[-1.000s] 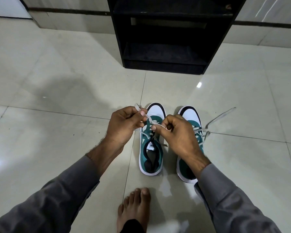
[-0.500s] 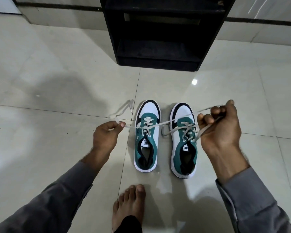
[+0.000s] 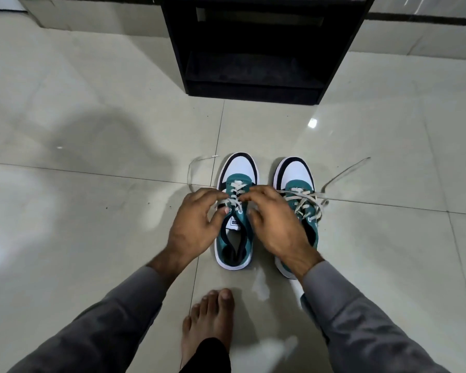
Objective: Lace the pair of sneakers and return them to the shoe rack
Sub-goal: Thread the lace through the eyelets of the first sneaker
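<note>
Two teal, white and black sneakers stand side by side on the tiled floor, toes pointing away from me. Over the left sneaker (image 3: 236, 238) my left hand (image 3: 194, 224) pinches its grey lace (image 3: 233, 196) near the upper eyelets. My right hand (image 3: 276, 224) meets it from the right, fingertips on the same lace, and covers part of the right sneaker (image 3: 297, 179). A loose lace end (image 3: 197, 168) curls on the floor to the left. The right sneaker's lace end (image 3: 345, 172) trails off to the right.
A black open shoe rack (image 3: 256, 49) stands on the floor straight beyond the sneakers, its lower shelf dark. My bare foot (image 3: 209, 321) rests on the tiles just behind the left sneaker. Glossy pale tiles spread on all sides.
Half a second ago my hands were spread wide, pulling the lace ends taut. They have come back together over the left sneaker, and the lace ends now lie slack on the floor.
</note>
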